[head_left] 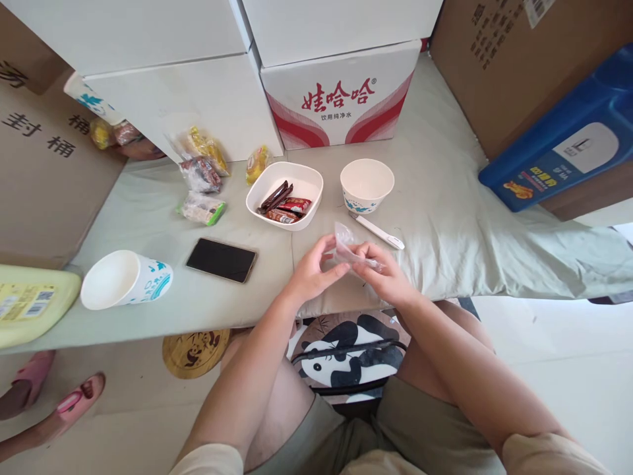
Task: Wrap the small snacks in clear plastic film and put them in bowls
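A clear, crinkled plastic bag [345, 236] is held up between my two hands in front of the bowls. My left hand [315, 269] pinches its left edge with thumb and fingers. On the other side, my right hand [383, 272] has its fingers closed on the bag's right end. Just beyond them lies a white-handled utility knife [378, 231], its tip against a round paper bowl [366, 179]. A white square bowl [257, 173] to the left holds several wrapped snacks [291, 206] in brown and red packaging.
A black phone [221, 259] and a tipped paper cup [126, 280] lie at left, with small snack packets [202, 173] behind. White boxes [341, 99] stand along the back. A blue bottle [564, 132] leans at right; a yellow-green container [37, 303] lies far left. Another person's feet [74, 402] show below.
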Demonstrator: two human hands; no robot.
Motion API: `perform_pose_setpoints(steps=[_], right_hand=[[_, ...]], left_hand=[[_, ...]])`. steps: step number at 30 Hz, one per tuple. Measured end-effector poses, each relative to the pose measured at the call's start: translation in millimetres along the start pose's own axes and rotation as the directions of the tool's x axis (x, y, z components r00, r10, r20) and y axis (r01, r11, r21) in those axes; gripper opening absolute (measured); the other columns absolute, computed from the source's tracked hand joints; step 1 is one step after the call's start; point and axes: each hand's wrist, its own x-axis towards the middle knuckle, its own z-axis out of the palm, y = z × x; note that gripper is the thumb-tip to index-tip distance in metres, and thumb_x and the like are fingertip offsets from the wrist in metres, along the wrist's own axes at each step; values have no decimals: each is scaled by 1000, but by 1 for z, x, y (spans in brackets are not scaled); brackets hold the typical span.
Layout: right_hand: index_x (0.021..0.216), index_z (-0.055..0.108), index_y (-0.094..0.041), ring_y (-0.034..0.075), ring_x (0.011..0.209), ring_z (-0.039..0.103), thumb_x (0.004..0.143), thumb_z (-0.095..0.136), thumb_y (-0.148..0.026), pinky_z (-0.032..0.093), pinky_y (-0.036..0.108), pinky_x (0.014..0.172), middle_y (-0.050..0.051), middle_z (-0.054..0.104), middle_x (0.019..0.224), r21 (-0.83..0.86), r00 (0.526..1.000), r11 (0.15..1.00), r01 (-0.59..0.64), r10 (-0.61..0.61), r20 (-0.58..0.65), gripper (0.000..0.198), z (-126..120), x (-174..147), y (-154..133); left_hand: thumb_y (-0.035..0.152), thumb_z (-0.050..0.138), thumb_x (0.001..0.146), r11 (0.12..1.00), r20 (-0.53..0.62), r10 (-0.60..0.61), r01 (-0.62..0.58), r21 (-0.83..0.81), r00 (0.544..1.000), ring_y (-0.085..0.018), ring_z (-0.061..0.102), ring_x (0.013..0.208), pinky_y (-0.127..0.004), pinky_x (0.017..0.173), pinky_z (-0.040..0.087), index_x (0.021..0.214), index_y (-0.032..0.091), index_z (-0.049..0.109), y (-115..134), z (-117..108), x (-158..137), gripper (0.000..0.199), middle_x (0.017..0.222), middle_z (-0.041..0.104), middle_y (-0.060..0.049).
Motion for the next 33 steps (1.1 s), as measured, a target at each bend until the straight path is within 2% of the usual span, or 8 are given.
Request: perform_pose_setpoints(steps=[4, 7, 11, 16, 21, 27, 30, 33], right_hand=[[86, 56, -22, 16, 77, 56, 87, 61, -46, 45, 31, 72, 1, 61, 85, 12, 999, 999, -43, 43, 20, 24, 5, 3, 1], [92, 58, -22, 16, 75, 56, 85, 62, -45, 45, 30, 69, 1, 60, 83, -55, 991, 995, -87, 80, -111, 24, 3, 6, 6], [99, 53, -24, 17, 84, 58, 74, 72, -38, 48, 30, 72, 2, 61, 95, -38, 970, 997, -73, 62, -237, 35, 0, 9, 11], [100, 46, -24, 17, 77, 59, 71, 71, -36, 47, 31, 68, 0, 62, 87, 7, 990, 995, -99, 99, -98, 40, 4, 10, 11], [95, 46, -24, 14, 67, 49, 75, 71, -47, 40, 28, 61, -4, 53, 77, -127, 981, 985, -117, 95, -167, 40, 6, 9, 13], [112, 48, -23, 21, 91, 56, 73, 74, -43, 46, 35, 77, 6, 59, 102, -285, 980, 958, -25, -33, -196, 51, -2, 7, 8], [119, 49, -24, 24, 101, 55, 75, 72, -42, 46, 39, 85, 10, 56, 116, -364, 949, 928, 83, -185, -255, 52, -8, 4, 3], [118, 52, -24, 20, 84, 55, 78, 70, -41, 46, 37, 78, 4, 59, 94, -378, 967, 920, 107, -185, -174, 48, -11, 2, 2]], left_hand=[[47, 69, 85, 993, 65, -45, 51, -103, 997, -27, 65, 115, -38, 101, 48, 111, 18, 69, -2, 5, 1, 39, 119, 72, -10], [45, 69, 84, 947, -14, -129, 119, -298, 992, -28, 66, 116, -40, 104, 47, 112, 18, 72, -2, 5, 3, 39, 117, 75, -9], [40, 72, 78, 825, 89, -176, 196, -530, 980, -32, 62, 123, -45, 109, 44, 109, 15, 75, 0, 5, 5, 39, 117, 75, -12], [41, 76, 79, 905, 213, -152, 222, -363, 965, -33, 51, 136, -45, 117, 36, 132, 21, 63, -2, 8, 0, 59, 138, 64, -10], [45, 77, 79, 984, -17, -24, 20, -176, 1000, -26, 55, 131, -42, 111, 43, 143, 31, 44, -10, 5, 2, 74, 143, 54, -10], [46, 73, 80, 961, -102, 126, -96, 260, 987, -23, 61, 113, -35, 94, 51, 91, 21, 71, -10, -6, 7, 28, 116, 66, -10], [52, 74, 78, 991, -248, 43, -9, 136, 968, -19, 65, 90, -31, 80, 53, 87, 19, 69, -9, -8, 9, 35, 99, 70, -7], [55, 80, 71, 987, -345, -71, 16, -159, 936, -15, 65, 78, -28, 76, 53, 85, 19, 66, -7, -4, 13, 42, 84, 70, -3]])
